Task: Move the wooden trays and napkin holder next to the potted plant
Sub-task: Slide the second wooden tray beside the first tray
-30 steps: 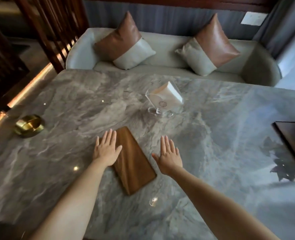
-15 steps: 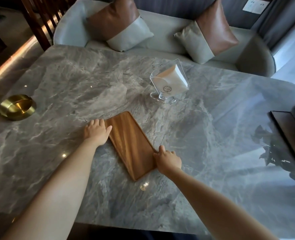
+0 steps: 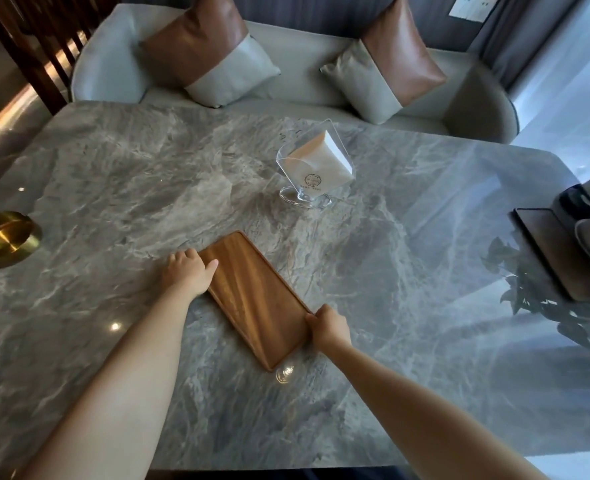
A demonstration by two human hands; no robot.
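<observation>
Both bare forearms are extended forward and inward. The left hand (image 3: 190,271) is curled knuckles-up, its thumb laid out to the right. The right hand (image 3: 328,328) is held nearer the body, fingers bent downward in a closed grip, thumb pointed left.

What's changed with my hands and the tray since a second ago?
Both hands came down from hovering flat and took hold: left hand on the wooden tray's far left edge, right hand on its near right edge. Tray, napkin holder and brass dish haven't visibly moved.
</observation>
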